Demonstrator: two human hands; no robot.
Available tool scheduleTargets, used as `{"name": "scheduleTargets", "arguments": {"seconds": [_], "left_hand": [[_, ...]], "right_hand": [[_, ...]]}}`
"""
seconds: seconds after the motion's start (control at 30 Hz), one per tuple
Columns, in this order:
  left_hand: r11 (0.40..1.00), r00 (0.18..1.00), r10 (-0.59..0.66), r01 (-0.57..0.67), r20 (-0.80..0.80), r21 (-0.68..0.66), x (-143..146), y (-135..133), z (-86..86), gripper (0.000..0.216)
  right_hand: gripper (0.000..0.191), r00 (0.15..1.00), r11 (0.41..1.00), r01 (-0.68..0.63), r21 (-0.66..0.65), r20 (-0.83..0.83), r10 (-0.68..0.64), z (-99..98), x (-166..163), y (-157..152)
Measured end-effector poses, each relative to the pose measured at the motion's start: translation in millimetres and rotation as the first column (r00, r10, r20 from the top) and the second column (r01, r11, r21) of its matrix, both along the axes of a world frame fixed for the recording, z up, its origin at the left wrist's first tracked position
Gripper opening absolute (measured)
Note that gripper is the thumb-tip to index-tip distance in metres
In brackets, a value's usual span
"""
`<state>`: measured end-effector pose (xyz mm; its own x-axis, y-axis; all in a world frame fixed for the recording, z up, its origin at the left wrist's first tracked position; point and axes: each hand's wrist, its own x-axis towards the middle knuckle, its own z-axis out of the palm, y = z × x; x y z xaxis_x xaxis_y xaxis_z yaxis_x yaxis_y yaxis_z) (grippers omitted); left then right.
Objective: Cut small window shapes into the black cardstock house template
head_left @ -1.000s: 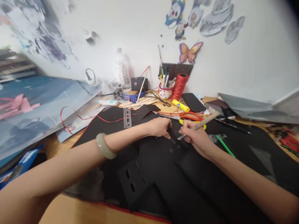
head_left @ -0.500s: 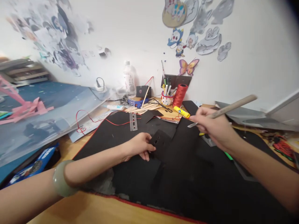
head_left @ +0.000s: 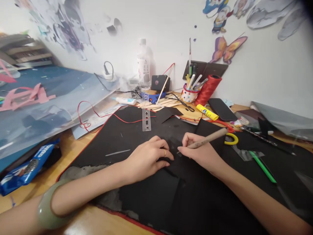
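Note:
My right hand point(head_left: 199, 151) grips a craft knife point(head_left: 210, 137) with a pale wooden handle, pinched like a pen. Its tip points down at a small black card piece point(head_left: 175, 142), though the blade is mostly hidden by my fingers. My left hand point(head_left: 149, 158) rests palm down, fingers slightly bent and apart, at the left side of that piece. The piece is hard to tell from the black mat point(head_left: 97, 153) beneath. Beyond my left hand lies a clear stencil ruler point(head_left: 146, 120), and a thin pale strip point(head_left: 117, 152) lies left of it.
Black card scraps point(head_left: 168, 113), a yellow glue stick point(head_left: 207, 112), a red thread spool point(head_left: 208, 89) and a pen cup point(head_left: 189, 95) stand or lie toward the wall. Scissors with a yellow-lined handle point(head_left: 231, 139) and a green cutter point(head_left: 262, 166) lie right. A blue snack packet point(head_left: 31, 166) is left.
My right hand has brought the knife down and left to the black card. My left hand has gone from pinching the card's edge to lying flat beside it. The view has shifted.

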<state>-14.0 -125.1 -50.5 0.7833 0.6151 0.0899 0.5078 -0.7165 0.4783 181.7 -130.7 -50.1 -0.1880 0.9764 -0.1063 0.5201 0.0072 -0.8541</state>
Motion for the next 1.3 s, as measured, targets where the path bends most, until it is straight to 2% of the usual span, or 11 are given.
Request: {"name": "scheduleTargets", "arguments": {"seconds": [0.27, 0.47, 0.73, 1.0, 1.3], "left_hand": [[0.999, 0.999, -0.034, 0.034, 0.002, -0.025, -1, 5, -2.3, 0.019], [0.999, 0.999, -0.038, 0.038, 0.005, -0.025, 0, 6, -3.1, 0.020], [0.999, 0.999, -0.040, 0.040, 0.005, -0.021, -1, 7, -2.7, 0.019], [0.998, 0.997, -0.070, 0.071, -0.019, 0.004, -2, 6, -1.9, 0.024], [0.996, 0.996, -0.088, 0.088, -0.018, 0.032, -2, 6, -3.1, 0.025]], "right_hand": [[0.027, 0.991, 0.982, -0.064, 0.178, 0.127, 0.042, -10.9, 4, -10], [0.027, 0.984, 0.981, -0.080, 0.175, 0.172, 0.049, -12.1, 5, -8], [0.026, 0.988, 0.980, -0.073, 0.187, 0.151, 0.044, -10.5, 2, -8], [0.026, 0.990, 0.983, 0.037, 0.177, 0.124, -0.060, -8.3, -6, -11], [0.026, 0.992, 0.980, -0.012, 0.197, 0.129, -0.013, -11.2, -5, -10]]}}
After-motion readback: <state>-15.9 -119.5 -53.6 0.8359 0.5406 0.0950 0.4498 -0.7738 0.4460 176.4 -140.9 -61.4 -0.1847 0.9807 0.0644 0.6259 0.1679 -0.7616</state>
